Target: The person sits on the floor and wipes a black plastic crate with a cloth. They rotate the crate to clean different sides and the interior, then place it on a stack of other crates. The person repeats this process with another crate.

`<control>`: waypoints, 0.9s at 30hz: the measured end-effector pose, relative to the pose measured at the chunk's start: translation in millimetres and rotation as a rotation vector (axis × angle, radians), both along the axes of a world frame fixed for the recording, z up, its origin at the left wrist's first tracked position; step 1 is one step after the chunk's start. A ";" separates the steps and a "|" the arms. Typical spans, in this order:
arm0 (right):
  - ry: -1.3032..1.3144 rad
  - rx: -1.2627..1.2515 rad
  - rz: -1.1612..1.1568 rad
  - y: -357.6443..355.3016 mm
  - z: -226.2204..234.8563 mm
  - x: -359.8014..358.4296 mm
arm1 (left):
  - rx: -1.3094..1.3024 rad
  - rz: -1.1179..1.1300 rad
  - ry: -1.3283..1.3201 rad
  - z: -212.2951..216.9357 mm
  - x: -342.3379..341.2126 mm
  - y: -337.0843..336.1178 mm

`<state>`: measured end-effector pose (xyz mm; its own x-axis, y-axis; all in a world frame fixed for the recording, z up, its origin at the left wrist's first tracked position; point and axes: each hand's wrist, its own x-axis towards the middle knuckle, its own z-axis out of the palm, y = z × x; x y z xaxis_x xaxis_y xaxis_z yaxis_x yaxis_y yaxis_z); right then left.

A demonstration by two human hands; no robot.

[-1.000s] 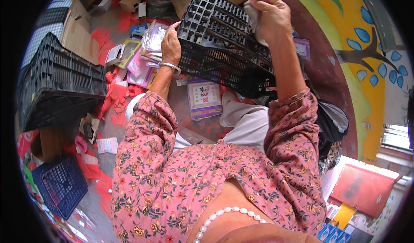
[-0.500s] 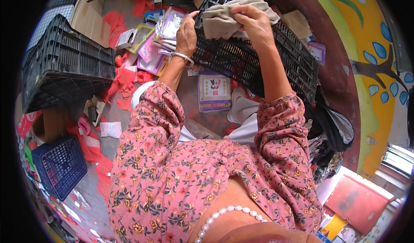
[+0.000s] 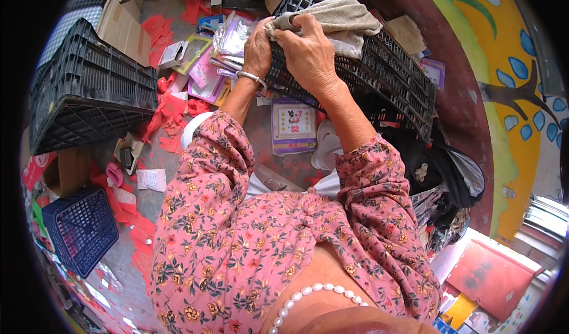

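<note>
A black slatted plastic crate (image 3: 394,73) is tilted in front of me. My left hand (image 3: 258,52), with a pale bangle at its wrist, is closed around the crate's left edge. My right hand (image 3: 309,52) bunches one end of a beige-grey cloth (image 3: 344,23) between its fingers, pressed to that same edge beside my left fingertips. The rest of the cloth trails right over the crate's upper side. Part of the crate is hidden behind my right forearm and the cloth.
Another black crate (image 3: 95,91) stands at left, above a blue basket (image 3: 83,230). Flat packaged booklets (image 3: 204,73) and red scraps (image 3: 169,112) litter the floor. A purple-edged booklet (image 3: 293,123) lies between my forearms. Black bags (image 3: 441,171) sit at right by the painted wall (image 3: 510,55).
My right hand has moved left along the crate with the cloth, from its upper middle to its left edge beside my left hand. My left hand stays at the crate's edge.
</note>
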<state>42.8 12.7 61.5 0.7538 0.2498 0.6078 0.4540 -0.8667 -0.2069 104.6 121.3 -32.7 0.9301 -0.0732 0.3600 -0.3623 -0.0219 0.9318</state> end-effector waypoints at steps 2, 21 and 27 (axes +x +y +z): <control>0.053 -0.038 -0.022 -3.5 4.0 0.5 | 0.041 0.026 -0.028 -0.2 0.9 0.2; 1.120 0.543 0.236 -43.1 44.4 20.8 | 0.052 0.064 -0.002 -0.4 -5.7 5.5; 0.376 1.293 -0.172 -102.4 58.9 -4.4 | 0.048 0.042 -0.097 2.3 -5.6 0.4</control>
